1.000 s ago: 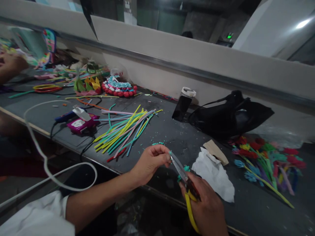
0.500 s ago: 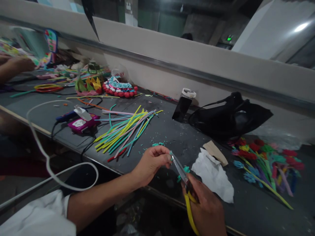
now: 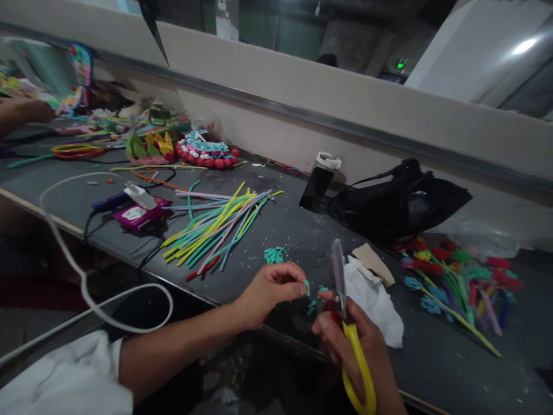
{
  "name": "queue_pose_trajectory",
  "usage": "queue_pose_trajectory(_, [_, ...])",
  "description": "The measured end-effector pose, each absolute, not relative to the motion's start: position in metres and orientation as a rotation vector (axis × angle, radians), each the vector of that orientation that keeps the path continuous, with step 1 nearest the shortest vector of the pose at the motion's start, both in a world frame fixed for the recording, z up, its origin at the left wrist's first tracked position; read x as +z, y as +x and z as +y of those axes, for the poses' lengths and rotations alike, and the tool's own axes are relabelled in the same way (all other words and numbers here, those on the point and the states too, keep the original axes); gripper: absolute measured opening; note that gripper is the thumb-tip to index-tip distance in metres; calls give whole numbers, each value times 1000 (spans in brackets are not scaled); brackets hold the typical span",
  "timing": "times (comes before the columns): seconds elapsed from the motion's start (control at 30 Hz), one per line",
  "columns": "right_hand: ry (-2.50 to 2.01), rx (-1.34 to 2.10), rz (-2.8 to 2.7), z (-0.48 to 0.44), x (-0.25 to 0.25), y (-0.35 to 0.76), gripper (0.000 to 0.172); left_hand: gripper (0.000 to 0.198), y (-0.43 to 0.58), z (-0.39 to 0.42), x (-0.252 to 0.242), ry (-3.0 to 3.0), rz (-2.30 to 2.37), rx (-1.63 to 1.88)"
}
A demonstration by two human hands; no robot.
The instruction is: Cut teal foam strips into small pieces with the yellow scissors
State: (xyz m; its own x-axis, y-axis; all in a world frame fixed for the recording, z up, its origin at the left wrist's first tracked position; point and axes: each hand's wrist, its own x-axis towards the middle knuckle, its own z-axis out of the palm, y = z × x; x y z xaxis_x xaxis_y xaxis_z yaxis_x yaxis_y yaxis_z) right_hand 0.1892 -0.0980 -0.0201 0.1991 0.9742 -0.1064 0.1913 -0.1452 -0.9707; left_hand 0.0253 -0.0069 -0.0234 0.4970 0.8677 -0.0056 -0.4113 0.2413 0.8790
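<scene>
Between thumb and forefinger, my left hand (image 3: 276, 291) pinches a small teal piece (image 3: 307, 287), perhaps cut from a fuzzy stick. My right hand (image 3: 358, 346) is wrapped round yellow-handled scissors (image 3: 360, 369), whose blades point up and away, apart from the left hand. On the dark table just beyond my left hand is a little heap of teal clippings (image 3: 274, 255). A few more teal bits (image 3: 311, 306) lie between the two hands. Further left, a loose bundle of yellow, teal, pink and blue fuzzy sticks (image 3: 220, 225) is spread out.
A crumpled white tissue (image 3: 374, 305) and a brown paper piece (image 3: 374, 262) lie beside my right hand. Fuzzy flowers (image 3: 462, 282) are at right, behind them a black bag (image 3: 401, 202) and bottle (image 3: 319, 181). A purple device (image 3: 140, 213) and white cable (image 3: 71, 259) stand left. Another person's hand (image 3: 32, 109) is far left.
The scissors have swung away from the teal piece, their blades now pointing upward. My right hand has turned. My left hand keeps its pinch, and more of the teal heap shows.
</scene>
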Motion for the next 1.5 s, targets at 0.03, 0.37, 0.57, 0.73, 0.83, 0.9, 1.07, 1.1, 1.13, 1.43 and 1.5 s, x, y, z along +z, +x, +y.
queue_pose_trajectory(0.03, [-1484,1141,-1100,-98,-18,188,51,7,26,-9,-25,990,529,933])
queue_pose_trajectory(0.37, [-1238,1372,-821,-97,-21,188,53,6,31,-18,-33,1038,404,833])
queue_pose_trajectory(0.57, [-1201,1413,-825,-96,-26,190,46,8,31,-17,-33,1051,407,823])
queue_pose_trajectory(0.73, [-1179,1368,-798,-96,-33,191,46,7,31,-17,-33,1076,387,848])
queue_pose_trajectory(0.83, [-1168,1347,-778,-95,-31,188,46,7,33,-19,-34,1048,400,834])
queue_pose_trajectory(0.9, [-1181,1283,-791,-95,-28,186,46,9,35,-23,-35,990,430,802])
queue_pose_trajectory(1.07, [-1297,1078,-855,-95,-26,184,45,12,40,-30,-39,868,518,781])
queue_pose_trajectory(1.1, [-1301,1062,-860,-95,-26,183,46,12,41,-31,-39,864,530,794])
queue_pose_trajectory(1.13, [-1299,1055,-867,-95,-26,183,46,12,41,-31,-39,861,539,805])
queue_pose_trajectory(1.43, [-1607,529,-1448,-95,-26,197,29,14,30,-14,-24,904,672,893])
queue_pose_trajectory(1.5, [-1634,271,-1609,-94,-30,204,29,12,26,-7,-20,922,714,943])
